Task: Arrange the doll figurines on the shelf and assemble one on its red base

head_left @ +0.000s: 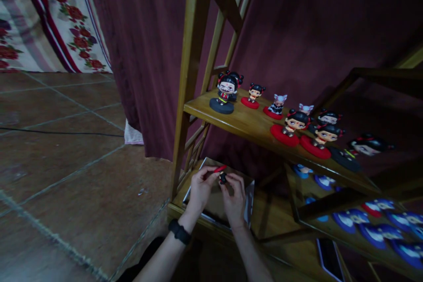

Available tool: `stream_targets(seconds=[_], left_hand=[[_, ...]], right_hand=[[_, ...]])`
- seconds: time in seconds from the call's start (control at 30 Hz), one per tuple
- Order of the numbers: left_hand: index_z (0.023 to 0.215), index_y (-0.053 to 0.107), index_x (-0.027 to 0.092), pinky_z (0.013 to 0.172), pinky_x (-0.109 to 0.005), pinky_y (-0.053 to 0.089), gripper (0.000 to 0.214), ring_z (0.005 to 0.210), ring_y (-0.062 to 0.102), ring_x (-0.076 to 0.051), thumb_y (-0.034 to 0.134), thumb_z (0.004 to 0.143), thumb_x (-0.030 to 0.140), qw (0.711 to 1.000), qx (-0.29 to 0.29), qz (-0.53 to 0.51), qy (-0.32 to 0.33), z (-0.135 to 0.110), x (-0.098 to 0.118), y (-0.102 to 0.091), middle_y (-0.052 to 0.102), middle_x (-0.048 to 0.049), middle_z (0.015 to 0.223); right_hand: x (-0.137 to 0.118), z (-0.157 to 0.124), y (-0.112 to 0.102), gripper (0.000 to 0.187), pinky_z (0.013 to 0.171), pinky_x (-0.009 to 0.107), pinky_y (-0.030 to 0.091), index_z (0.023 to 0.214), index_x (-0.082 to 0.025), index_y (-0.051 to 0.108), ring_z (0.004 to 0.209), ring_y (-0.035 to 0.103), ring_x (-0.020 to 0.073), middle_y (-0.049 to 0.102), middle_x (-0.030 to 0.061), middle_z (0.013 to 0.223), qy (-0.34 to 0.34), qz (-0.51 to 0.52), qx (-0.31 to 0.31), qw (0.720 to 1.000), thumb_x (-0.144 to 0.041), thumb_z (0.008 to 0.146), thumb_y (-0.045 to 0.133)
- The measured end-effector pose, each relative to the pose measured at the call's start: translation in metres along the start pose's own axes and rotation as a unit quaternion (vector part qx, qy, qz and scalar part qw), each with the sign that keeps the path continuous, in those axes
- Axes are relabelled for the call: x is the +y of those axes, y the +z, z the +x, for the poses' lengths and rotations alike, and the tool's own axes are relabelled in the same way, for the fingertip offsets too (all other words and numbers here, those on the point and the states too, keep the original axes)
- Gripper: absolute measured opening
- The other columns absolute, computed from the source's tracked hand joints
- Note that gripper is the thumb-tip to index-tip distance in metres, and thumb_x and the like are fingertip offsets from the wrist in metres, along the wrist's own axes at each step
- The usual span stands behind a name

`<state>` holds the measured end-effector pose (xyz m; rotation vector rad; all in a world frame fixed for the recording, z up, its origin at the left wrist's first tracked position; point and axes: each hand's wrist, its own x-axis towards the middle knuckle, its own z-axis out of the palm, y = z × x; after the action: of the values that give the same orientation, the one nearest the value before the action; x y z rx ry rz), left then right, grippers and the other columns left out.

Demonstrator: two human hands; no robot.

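Observation:
Both my hands are close together over an open cardboard box (211,200) on the low wooden shelf. My left hand (201,185), with a dark band on its wrist, pinches the red round base (220,168) of a small figurine. The figurine (222,178) has a black head and appears tilted on its side. My right hand (234,191) has its fingers closed around the figurine's head from the right. How firmly the base and body are joined I cannot tell, since my fingers cover part of them.
On the upper wooden shelf (244,123) stand several figurines (292,125) on red or dark bases. Lower right, another shelf holds several blue figurines (380,233). A phone-like dark slab (330,259) lies near the bottom. A wooden post (188,70) rises left of the shelves.

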<state>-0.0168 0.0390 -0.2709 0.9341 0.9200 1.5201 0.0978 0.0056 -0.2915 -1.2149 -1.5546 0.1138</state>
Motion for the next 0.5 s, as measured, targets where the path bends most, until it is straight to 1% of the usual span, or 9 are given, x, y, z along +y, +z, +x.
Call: stream_targets(seconds=[0.13,0.2,0.27,0.37,0.5], left_hand=[[0.077,0.071,0.019,0.08,-0.024,0.045,0.013,0.082,0.062,-0.017,0.07,0.065,0.015,0.999,-0.03,0.026,0.027,-0.006,0.011,0.001,0.07,-0.004,0.083],[0.077,0.072,0.018,0.08,-0.024,0.045,0.012,0.082,0.062,-0.017,0.07,0.065,0.015,0.999,-0.036,0.016,0.021,-0.007,0.016,0.002,0.07,-0.0046,0.084],[0.075,0.072,0.018,0.081,-0.024,0.045,0.012,0.081,0.062,-0.017,0.07,0.064,0.014,1.0,-0.027,0.003,0.01,-0.008,0.02,0.002,0.07,-0.0048,0.082],[0.074,0.072,0.018,0.081,-0.025,0.045,0.012,0.081,0.062,-0.017,0.071,0.063,0.015,1.0,-0.022,0.004,0.012,-0.008,0.021,0.001,0.07,-0.0045,0.082],[0.078,0.072,0.019,0.081,-0.026,0.046,0.014,0.083,0.062,-0.018,0.07,0.065,0.017,0.998,-0.04,0.039,0.035,-0.006,0.016,-0.002,0.07,-0.0044,0.086]], right_hand=[[0.0,-0.004,0.002,0.016,0.085,0.037,0.048,0.097,-0.024,0.058,0.096,0.056,0.017,0.056,0.0053,0.101,-0.011,-0.007,0.03,0.999,-0.023,0.082,0.054],[0.0,-0.004,0.003,0.015,0.085,0.039,0.048,0.097,-0.025,0.058,0.096,0.056,0.0172,0.056,0.0053,0.101,-0.011,-0.01,0.036,0.999,-0.023,0.082,0.053],[-0.001,-0.004,0.003,0.015,0.084,0.039,0.049,0.096,-0.025,0.058,0.096,0.057,0.0174,0.056,0.0053,0.101,-0.011,-0.012,0.036,0.999,-0.023,0.082,0.052],[-0.001,-0.004,0.003,0.016,0.083,0.04,0.049,0.096,-0.027,0.058,0.096,0.057,0.0176,0.057,0.0047,0.101,-0.016,-0.02,0.033,0.999,-0.023,0.082,0.052],[-0.001,-0.005,0.003,0.017,0.082,0.039,0.05,0.096,-0.028,0.057,0.095,0.057,0.0168,0.056,0.0043,0.1,-0.03,-0.032,0.038,0.998,-0.02,0.082,0.052]])
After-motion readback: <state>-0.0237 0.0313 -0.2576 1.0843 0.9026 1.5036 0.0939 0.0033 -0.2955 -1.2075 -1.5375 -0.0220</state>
